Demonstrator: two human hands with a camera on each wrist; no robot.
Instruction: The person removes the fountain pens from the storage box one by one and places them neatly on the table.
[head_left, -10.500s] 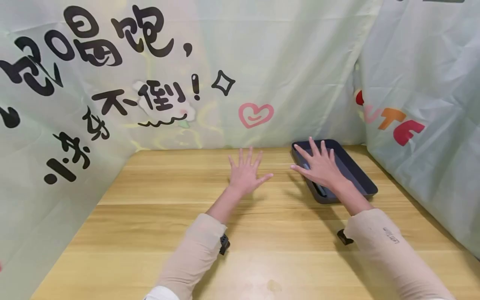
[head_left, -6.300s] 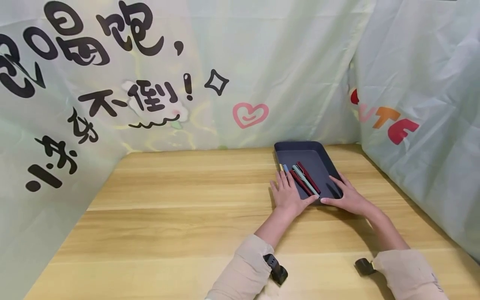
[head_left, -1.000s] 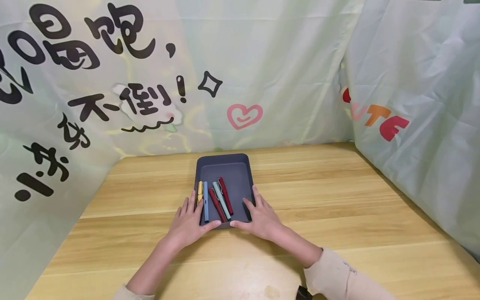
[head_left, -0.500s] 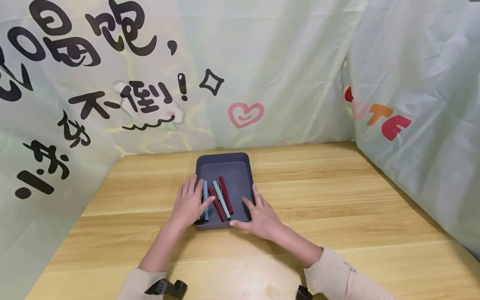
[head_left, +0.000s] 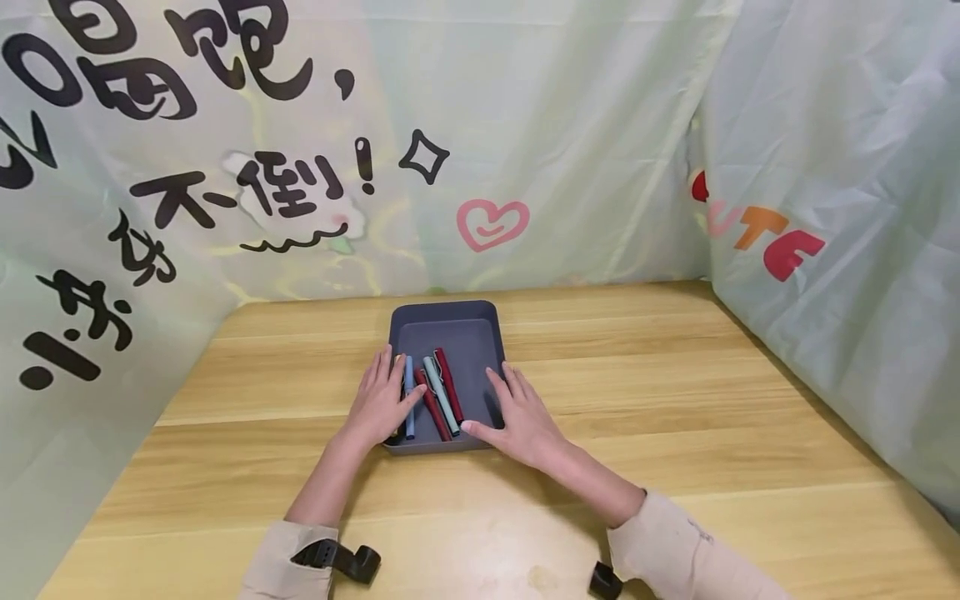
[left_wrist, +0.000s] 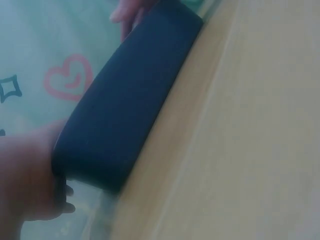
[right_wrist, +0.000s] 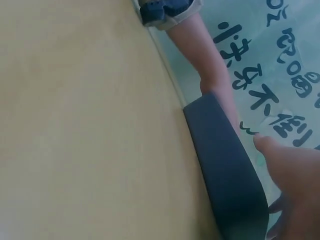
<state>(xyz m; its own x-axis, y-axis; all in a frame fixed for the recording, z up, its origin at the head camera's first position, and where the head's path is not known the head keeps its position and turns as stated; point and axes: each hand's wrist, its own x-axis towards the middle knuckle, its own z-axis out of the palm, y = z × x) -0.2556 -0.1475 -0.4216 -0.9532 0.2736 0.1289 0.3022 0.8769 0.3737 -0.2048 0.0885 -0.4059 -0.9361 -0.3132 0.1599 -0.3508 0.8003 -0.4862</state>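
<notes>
A dark grey-blue tray [head_left: 450, 332] stands on the wooden table, its outer wall also close up in the left wrist view. Inside lie several clip pens: a blue pen [head_left: 409, 404], a pale green pen [head_left: 441, 392], a dark red pen [head_left: 447, 385] and a red pen [head_left: 432, 410]. My left hand [head_left: 375, 406] rests at the tray's left side, mostly covering a yellow pen, with its thumb stretched over the blue pen. At the right rim is my right hand [head_left: 528, 423], fingers loosely extended and thumb raised near the front corner, as the right wrist view shows too.
The wooden table [head_left: 675, 400] extends on both sides of the tray. A printed curtain [head_left: 585, 167] hangs along its back edge and both sides. Each forearm carries a black strapped device, such as the left wrist device [head_left: 341, 560].
Over the earlier frames, both hands brought the tray from the right to the middle. Since one second ago, my left thumb left the front rim for above the pens; my right thumb lifted slightly.
</notes>
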